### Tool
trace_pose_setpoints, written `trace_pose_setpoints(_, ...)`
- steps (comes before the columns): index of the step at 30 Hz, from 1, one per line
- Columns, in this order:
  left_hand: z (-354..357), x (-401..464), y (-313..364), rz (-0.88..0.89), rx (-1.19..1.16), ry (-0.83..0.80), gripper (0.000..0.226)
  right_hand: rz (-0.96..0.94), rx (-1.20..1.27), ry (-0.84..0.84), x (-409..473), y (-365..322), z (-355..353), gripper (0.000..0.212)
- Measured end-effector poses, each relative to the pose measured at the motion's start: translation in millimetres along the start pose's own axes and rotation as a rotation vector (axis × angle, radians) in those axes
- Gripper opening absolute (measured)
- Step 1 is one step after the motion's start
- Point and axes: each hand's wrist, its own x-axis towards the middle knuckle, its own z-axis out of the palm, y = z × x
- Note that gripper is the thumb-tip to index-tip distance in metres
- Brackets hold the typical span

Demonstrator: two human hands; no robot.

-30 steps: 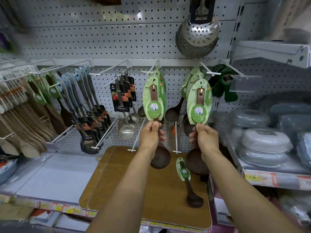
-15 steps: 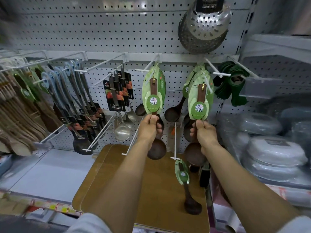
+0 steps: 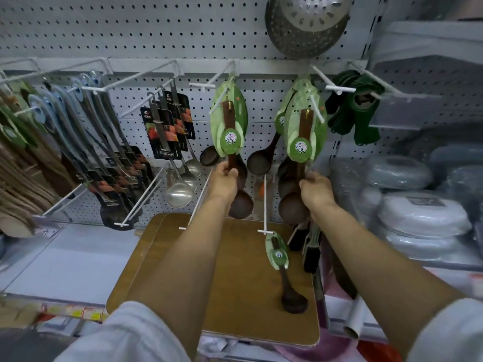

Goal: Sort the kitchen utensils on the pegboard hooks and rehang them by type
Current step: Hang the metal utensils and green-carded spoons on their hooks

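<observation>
My left hand (image 3: pixel 224 180) grips the handle of a dark wooden ladle (image 3: pixel 230 126) with a green leaf-shaped card, held up at a white pegboard hook (image 3: pixel 209 84). In my right hand (image 3: pixel 315 190) is the handle of a second wooden ladle (image 3: pixel 304 131), its green card up against another hook (image 3: pixel 317 111) where more green-carded ladles hang. Both ladle bowls hang below my hands. A third carded wooden ladle (image 3: pixel 283 273) lies on the brown board (image 3: pixel 235 296).
Steel ladles (image 3: pixel 179 189) with black cards hang left of my hands, then black spatulas (image 3: pixel 109 178) and wooden spatulas (image 3: pixel 21 178) further left. Green utensils (image 3: pixel 358 108) hang at right. A steel colander (image 3: pixel 307 22) hangs above. Wrapped lidded containers (image 3: pixel 418 212) fill the right shelf.
Both hands have lifted their ladles higher and closer to the pegboard hooks. The view has tilted down, so my sleeves show at the bottom.
</observation>
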Motion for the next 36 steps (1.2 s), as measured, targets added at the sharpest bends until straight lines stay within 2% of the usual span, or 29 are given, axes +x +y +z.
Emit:
trace_pose_setpoints(2,-1,-7,-7,0.004,-0.021,-0.015,0.035,0.000,-0.049,0.027,-8,4,2,0.037)
trace_pose_setpoints(4,-4,-15,-17,0.008,-0.011,0.013,0.035,-0.016,-0.063,0.064,-23,9,4,0.032)
trace_pose_setpoints(6,-9,-26,-30,0.020,-0.007,0.063,0.027,-0.106,-0.053,0.082,-41,18,8,0.019)
trace_pose_setpoints(8,-14,-40,-44,0.036,-0.061,0.089,0.014,-0.179,-0.047,0.096,-61,28,11,0.025)
trace_pose_setpoints(10,-17,-57,-58,0.029,-0.130,0.115,0.015,-0.198,-0.035,0.056,-79,41,11,0.034)
trace_pose_setpoints(14,-12,-85,-106,-0.041,-0.146,0.148,0.022,-0.260,-0.025,-0.113,-115,82,11,0.039)
trace_pose_setpoints(18,9,-104,-154,-0.229,-0.137,0.060,0.024,-0.084,-0.244,-0.261,-112,154,10,0.037)
trace_pose_setpoints(20,26,-108,-179,-0.365,-0.110,-0.035,0.027,0.046,-0.341,-0.318,-101,185,6,0.036)
trace_pose_setpoints(24,68,-118,-230,-0.607,0.080,-0.263,0.026,0.183,-0.498,-0.371,-82,220,-7,0.031)
trace_pose_setpoints(26,88,-121,-252,-0.698,0.148,-0.282,0.023,0.220,-0.573,-0.373,-70,234,-11,0.022)
trace_pose_setpoints(30,120,-117,-294,-0.716,0.243,-0.283,0.030,0.303,-0.623,-0.379,-46,266,-9,0.030)
trace_pose_setpoints(33,135,-113,-315,-0.747,0.165,-0.186,0.029,0.346,-0.618,-0.425,-34,283,-5,0.013)
trace_pose_setpoints(36,142,-110,-322,-0.746,0.147,-0.171,0.029,0.386,-0.612,-0.446,-29,294,0,0.016)
